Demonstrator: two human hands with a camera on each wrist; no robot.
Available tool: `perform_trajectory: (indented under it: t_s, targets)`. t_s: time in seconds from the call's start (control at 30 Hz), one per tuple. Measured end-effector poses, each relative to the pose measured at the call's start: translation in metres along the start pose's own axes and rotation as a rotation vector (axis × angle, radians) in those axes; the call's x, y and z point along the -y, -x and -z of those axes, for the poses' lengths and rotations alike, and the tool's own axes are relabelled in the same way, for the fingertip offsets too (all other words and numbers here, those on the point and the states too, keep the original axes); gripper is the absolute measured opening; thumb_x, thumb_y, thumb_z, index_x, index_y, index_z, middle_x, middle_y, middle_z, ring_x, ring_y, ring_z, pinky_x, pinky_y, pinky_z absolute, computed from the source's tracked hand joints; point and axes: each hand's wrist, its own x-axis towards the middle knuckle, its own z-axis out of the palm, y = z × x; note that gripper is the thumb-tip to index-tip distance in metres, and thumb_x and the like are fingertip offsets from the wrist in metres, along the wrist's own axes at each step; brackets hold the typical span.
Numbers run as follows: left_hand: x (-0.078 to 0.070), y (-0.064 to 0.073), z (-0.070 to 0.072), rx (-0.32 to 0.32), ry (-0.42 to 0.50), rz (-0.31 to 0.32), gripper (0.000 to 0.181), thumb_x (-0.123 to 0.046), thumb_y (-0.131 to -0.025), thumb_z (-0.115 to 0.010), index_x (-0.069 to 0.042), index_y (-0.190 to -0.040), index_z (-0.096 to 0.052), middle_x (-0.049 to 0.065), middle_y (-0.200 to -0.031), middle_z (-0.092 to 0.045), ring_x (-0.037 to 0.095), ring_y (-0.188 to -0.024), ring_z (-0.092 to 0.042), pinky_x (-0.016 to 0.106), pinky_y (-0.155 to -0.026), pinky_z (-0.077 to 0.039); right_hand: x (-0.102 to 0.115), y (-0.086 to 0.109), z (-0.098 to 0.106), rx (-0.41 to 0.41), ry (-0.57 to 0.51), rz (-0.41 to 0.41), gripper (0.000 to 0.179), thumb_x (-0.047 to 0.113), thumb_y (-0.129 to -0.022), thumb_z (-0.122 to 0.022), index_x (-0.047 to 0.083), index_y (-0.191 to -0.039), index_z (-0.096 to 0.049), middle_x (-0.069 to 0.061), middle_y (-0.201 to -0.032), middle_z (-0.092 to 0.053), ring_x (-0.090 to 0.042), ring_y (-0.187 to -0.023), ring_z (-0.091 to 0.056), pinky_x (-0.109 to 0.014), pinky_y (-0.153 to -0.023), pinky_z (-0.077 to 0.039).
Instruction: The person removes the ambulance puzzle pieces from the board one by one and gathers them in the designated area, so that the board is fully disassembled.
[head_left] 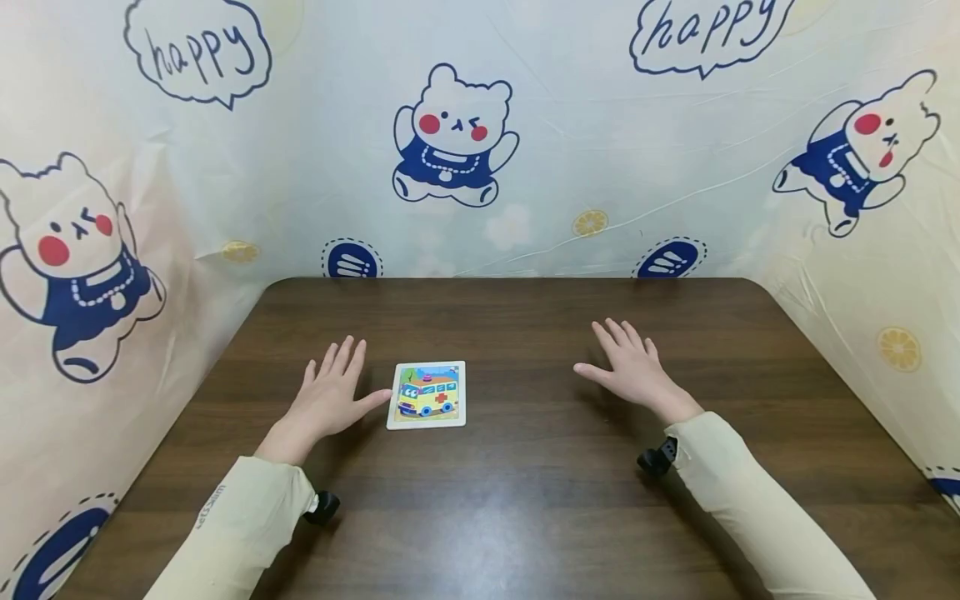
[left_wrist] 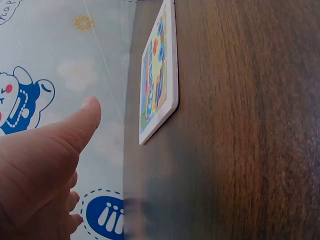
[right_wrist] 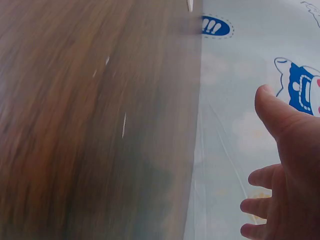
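A square picture puzzle (head_left: 427,395) with a white frame lies flat, left of the middle of the table. Its picture is a yellow ambulance with a face, a red cross and blue wheels. Just left of it is my left hand (head_left: 330,404), palm down with fingers spread, the thumb tip at the frame's left edge in the head view. The left wrist view shows the thumb (left_wrist: 75,127) apart from the puzzle (left_wrist: 159,75). Over the right part of the table, my right hand (head_left: 630,367) is spread and holds nothing; its thumb and fingertips show in the right wrist view.
The brown wooden table (head_left: 525,517) has rounded far corners. Behind it and along both sides hangs a pale curtain (head_left: 555,150) printed with bears, orange slices and the word happy. Each wrist wears a black strap device (head_left: 657,458) below a cream sleeve (head_left: 757,500).
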Motion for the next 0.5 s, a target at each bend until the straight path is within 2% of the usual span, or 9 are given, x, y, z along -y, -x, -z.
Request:
perform_trajectory:
  t_s: [0.27, 0.5]
  targets:
    - [0.003, -0.003, -0.002, -0.030, 0.022, -0.081, 0.085, -0.045, -0.088, -0.056, 0.004, -0.145, -0.015, 0.026, -0.148, -0.010, 0.041, -0.135, -0.006, 0.060, -0.104, -0.005, 0.019, -0.010, -0.005, 0.003, -0.075, 0.088, 0.084, 0.056, -0.088, -0.050, 0.004, -0.146, -0.021, -0.020, -0.148, -0.018, -0.038, -0.135, -0.009, -0.060, -0.104, -0.008]
    - [0.001, -0.006, -0.003, -0.015, 0.042, -0.113, 0.084, -0.044, -0.088, -0.058, 0.003, -0.145, -0.017, 0.023, -0.149, -0.012, 0.039, -0.135, -0.009, 0.057, -0.105, -0.010, 0.040, -0.022, -0.012, 0.015, -0.124, 0.168, 0.081, 0.055, -0.088, -0.051, 0.006, -0.146, -0.023, -0.015, -0.148, -0.023, -0.033, -0.136, -0.015, -0.054, -0.106, -0.014]
